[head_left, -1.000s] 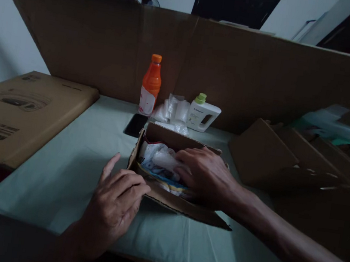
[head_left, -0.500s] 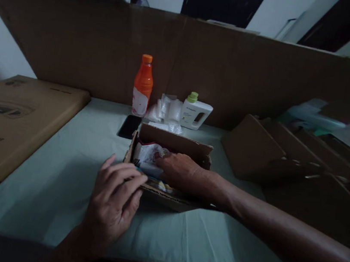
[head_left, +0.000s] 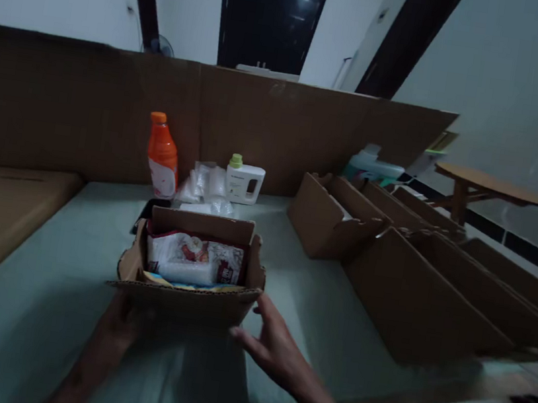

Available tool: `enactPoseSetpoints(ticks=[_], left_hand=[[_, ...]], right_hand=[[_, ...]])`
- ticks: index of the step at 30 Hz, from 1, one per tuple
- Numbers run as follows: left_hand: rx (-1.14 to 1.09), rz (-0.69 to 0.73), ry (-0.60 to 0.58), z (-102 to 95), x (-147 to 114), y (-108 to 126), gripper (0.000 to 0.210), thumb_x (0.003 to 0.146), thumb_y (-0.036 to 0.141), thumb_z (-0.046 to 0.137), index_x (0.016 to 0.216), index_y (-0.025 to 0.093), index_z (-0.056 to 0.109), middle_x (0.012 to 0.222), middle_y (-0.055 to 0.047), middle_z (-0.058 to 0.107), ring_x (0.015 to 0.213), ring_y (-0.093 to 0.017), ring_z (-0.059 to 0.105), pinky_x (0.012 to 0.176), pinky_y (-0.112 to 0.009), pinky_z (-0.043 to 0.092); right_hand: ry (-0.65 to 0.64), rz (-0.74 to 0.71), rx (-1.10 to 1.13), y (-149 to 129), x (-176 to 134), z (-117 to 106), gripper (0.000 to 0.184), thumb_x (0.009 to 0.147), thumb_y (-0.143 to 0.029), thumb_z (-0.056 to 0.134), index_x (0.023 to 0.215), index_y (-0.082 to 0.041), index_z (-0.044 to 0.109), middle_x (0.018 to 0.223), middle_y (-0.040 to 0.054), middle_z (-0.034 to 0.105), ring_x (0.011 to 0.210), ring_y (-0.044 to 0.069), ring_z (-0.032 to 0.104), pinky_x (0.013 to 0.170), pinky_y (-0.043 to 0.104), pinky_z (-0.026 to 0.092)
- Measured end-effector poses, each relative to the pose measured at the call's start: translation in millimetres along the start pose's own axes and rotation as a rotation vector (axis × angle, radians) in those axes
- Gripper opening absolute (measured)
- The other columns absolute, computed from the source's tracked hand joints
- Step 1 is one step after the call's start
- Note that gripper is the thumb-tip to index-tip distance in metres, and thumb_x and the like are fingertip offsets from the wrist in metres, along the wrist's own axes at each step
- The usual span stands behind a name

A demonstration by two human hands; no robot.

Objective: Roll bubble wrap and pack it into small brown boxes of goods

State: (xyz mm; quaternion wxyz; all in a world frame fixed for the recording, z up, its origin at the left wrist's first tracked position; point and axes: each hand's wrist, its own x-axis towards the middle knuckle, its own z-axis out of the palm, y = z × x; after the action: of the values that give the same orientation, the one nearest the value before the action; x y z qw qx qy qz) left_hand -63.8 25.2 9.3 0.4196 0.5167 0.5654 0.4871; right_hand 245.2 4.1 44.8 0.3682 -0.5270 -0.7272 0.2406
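Note:
An open cardboard box (head_left: pixel 199 305) stands in the middle of the cloth-covered table. Inside lie a printed food packet (head_left: pixel 192 249) in white and dark red, a clear bubble-wrap piece (head_left: pixel 186 272) and, along the front wall, a blue and yellow packet (head_left: pixel 162 280). My right hand (head_left: pixel 269 342) is at the box's front right corner, thumb and fingers apart, the fingertips close to the wall; whether they touch it I cannot tell. At the front left side of the box is my left hand (head_left: pixel 124 321), dark and blurred, its fingers not readable.
Behind the box are an orange bottle (head_left: pixel 162 156), bubble-wrap pieces (head_left: pixel 206 183), a white jug with a green cap (head_left: pixel 244 181) and a dark phone-like slab (head_left: pixel 147 211). Several open cardboard boxes (head_left: pixel 415 302) crowd the right side. A flat carton (head_left: pixel 7 211) lies left, a cardboard wall (head_left: pixel 299 126) behind.
My right hand has come out of the box to its front right corner. My left hand has dropped from the rim to the lower left. The packet now lies across the box; the view has shifted.

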Motion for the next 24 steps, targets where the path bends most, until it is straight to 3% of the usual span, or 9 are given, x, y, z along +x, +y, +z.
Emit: enactPoseSetpoints(ticks=[3,7,9,11,13,17,20,24], left_hand=[[-0.054,0.0,0.009,23.9,14.5,14.9,0.069,0.08,0.056,0.069,0.136,0.02,0.049,0.126,-0.011,0.066,0.122,-0.03,0.061,0.106,-0.044,0.049],[-0.116,0.076,-0.051,72.0,14.8,32.9,0.068,0.082,0.046,0.068,0.14,0.019,0.044,0.132,-0.013,0.062,0.125,-0.029,0.059,0.111,-0.046,0.044],[-0.109,0.11,-0.119,91.5,0.0,34.0,0.069,0.084,0.039,0.066,0.144,0.018,0.039,0.135,-0.014,0.06,0.128,-0.029,0.057,0.113,-0.047,0.041],[-0.065,0.134,-0.135,99.2,-25.5,28.3,0.071,0.084,0.035,0.066,0.147,0.018,0.037,0.136,-0.016,0.059,0.133,-0.032,0.052,0.115,-0.05,0.038],[0.012,0.164,-0.093,91.9,-56.0,16.8,0.07,0.085,0.034,0.065,0.148,0.02,0.037,0.137,-0.015,0.058,0.138,-0.034,0.047,0.118,-0.054,0.034],[0.176,0.221,0.038,48.4,-94.1,-8.4,0.069,0.087,0.037,0.063,0.15,0.028,0.037,0.145,-0.011,0.053,0.141,-0.035,0.043,0.12,-0.054,0.032],[0.211,0.201,0.033,21.0,-87.6,-16.2,0.087,0.08,0.044,0.072,0.154,0.028,0.029,0.156,-0.012,0.041,0.145,-0.037,0.037,0.12,-0.055,0.032],[0.027,0.186,-0.095,16.1,-57.3,-9.8,0.122,0.067,0.057,0.082,0.159,0.031,0.007,0.166,-0.011,0.021,0.151,-0.04,0.022,0.121,-0.06,0.025]], right_hand=[[0.077,0.032,0.067,-1.2,23.3,18.1,0.044,0.09,-0.038,0.059,0.128,-0.017,0.057,0.124,0.0137,0.067,0.108,0.025,0.066,0.087,0.038,0.056],[0.194,0.142,0.019,12.3,17.6,-19.4,0.031,0.087,-0.041,0.057,0.107,-0.018,0.063,0.098,0.009,0.073,0.08,0.022,0.067,0.067,0.033,0.055],[0.219,0.2,-0.034,23.2,3.2,-41.6,0.032,0.086,-0.047,0.057,0.098,-0.018,0.064,0.089,0.0084,0.073,0.075,0.023,0.066,0.064,0.034,0.054],[0.186,0.227,-0.047,30.2,-8.9,-54.4,0.035,0.085,-0.052,0.06,0.094,-0.018,0.065,0.089,0.0095,0.073,0.079,0.025,0.067,0.066,0.036,0.055],[0.119,0.217,0.006,32.6,-12.9,-54.8,0.04,0.083,-0.056,0.063,0.094,-0.018,0.067,0.093,0.0111,0.073,0.086,0.028,0.068,0.073,0.039,0.057],[-0.01,0.16,0.194,35.8,1.0,-37.3,0.051,0.076,-0.063,0.069,0.101,-0.019,0.069,0.108,0.0123,0.073,0.101,0.031,0.066,0.088,0.043,0.056],[-0.053,0.171,0.226,42.9,8.5,-29.6,0.054,0.078,-0.064,0.068,0.11,-0.021,0.069,0.115,0.0121,0.071,0.105,0.031,0.065,0.092,0.044,0.055],[-0.036,0.225,0.18,50.0,-2.4,-31.8,0.061,0.08,-0.063,0.067,0.126,-0.024,0.062,0.125,0.0123,0.067,0.107,0.031,0.065,0.092,0.046,0.056]])
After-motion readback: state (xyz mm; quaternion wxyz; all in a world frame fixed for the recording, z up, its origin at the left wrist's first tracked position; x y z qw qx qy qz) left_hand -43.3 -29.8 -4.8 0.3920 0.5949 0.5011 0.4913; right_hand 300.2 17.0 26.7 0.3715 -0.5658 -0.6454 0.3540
